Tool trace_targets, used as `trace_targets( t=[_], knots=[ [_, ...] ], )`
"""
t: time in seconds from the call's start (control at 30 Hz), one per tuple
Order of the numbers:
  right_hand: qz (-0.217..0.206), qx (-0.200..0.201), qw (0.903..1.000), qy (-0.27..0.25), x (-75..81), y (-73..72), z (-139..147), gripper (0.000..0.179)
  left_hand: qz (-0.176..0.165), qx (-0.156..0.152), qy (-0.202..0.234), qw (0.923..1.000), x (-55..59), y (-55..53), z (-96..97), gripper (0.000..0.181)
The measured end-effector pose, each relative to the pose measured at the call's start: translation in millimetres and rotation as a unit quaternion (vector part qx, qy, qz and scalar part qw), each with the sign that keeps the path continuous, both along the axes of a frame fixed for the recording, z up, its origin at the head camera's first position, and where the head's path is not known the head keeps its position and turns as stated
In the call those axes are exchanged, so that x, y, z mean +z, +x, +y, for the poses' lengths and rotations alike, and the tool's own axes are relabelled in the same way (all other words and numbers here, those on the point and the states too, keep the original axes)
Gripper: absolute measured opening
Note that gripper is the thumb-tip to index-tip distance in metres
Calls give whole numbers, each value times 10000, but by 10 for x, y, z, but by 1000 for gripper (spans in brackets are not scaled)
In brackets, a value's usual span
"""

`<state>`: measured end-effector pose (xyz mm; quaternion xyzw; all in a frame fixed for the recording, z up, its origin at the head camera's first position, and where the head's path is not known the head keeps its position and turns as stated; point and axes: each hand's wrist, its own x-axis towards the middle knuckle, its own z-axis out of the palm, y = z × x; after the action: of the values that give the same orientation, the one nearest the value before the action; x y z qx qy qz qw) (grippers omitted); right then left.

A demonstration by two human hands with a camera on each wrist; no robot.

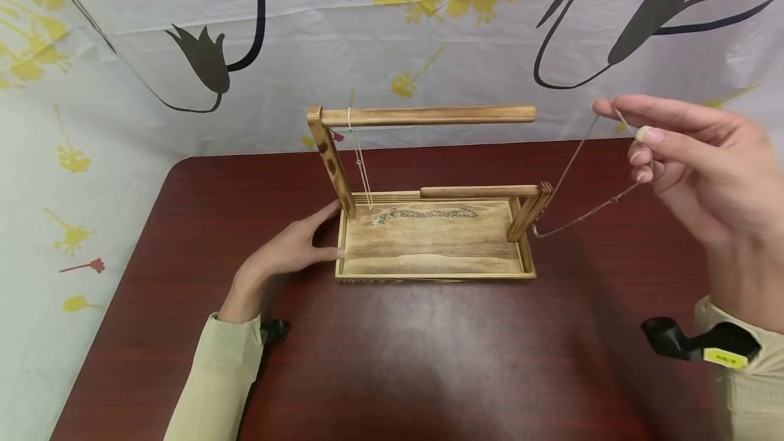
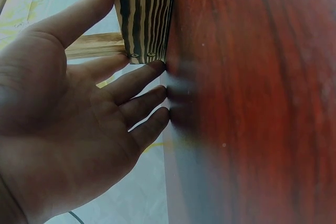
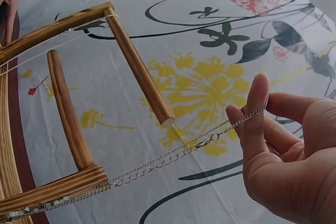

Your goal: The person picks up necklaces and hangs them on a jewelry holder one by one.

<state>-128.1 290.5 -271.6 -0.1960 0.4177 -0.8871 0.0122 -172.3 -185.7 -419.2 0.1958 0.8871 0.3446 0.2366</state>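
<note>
Plainly, a floral-printed sheet [image 1: 306,53] stands behind the dark red tabletop [image 1: 398,359], which bears a wooden jewelry stand [image 1: 333,162] with a long upper bar [image 1: 429,116], a shorter lower bar [image 1: 480,192] and a shallow tray [image 1: 429,247]. Of the hands, the left hand [image 1: 294,247] touches the tray's left end, fingers extended, while the right hand [image 1: 704,169] holds up a silver chain necklace [image 3: 155,167] just beside the stand's right end. A thin looped necklace [image 1: 363,172] hangs from the upper bar's left end, above a bunched chain [image 1: 425,213] lying in the tray.
</note>
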Motion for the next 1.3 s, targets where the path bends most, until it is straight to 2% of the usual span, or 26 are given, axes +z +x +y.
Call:
trace_targets(
  t=[0.13, 0.3, 0.6, 0.83, 0.93, 1.13, 1.3],
  knots=[
    [77, -74, 9999, -42, 27, -35, 1, 40, -1, 25, -5, 10000, -18, -8, 1, 96],
    [59, -219, 9996, 146, 90, -100, -24, 39, -14, 39, 8, 10000, -36, -9, -2, 96],
    [-362, 95, 9992, 155, 159, -193, -37, 43, 37, 72, -63, 9999, -32, -3, -15, 95],
    [-637, -114, 9966, 520, 210, -260, -79, 45, 7, 61, -59, 10000, -31, -5, -19, 95],
    [-649, -86, 9962, 571, 227, -282, -107, 44, -11, 62, -45, 10000, -31, -5, -19, 95],
    [-637, -244, 9927, 993, 268, -337, -190, 44, 3, 68, -44, 10000, -31, -9, -20, 95],
    [-518, -133, 9930, 1052, 274, -374, -247, 43, 24, 46, -41, 10000, -30, -21, -16, 95]
  ],
)
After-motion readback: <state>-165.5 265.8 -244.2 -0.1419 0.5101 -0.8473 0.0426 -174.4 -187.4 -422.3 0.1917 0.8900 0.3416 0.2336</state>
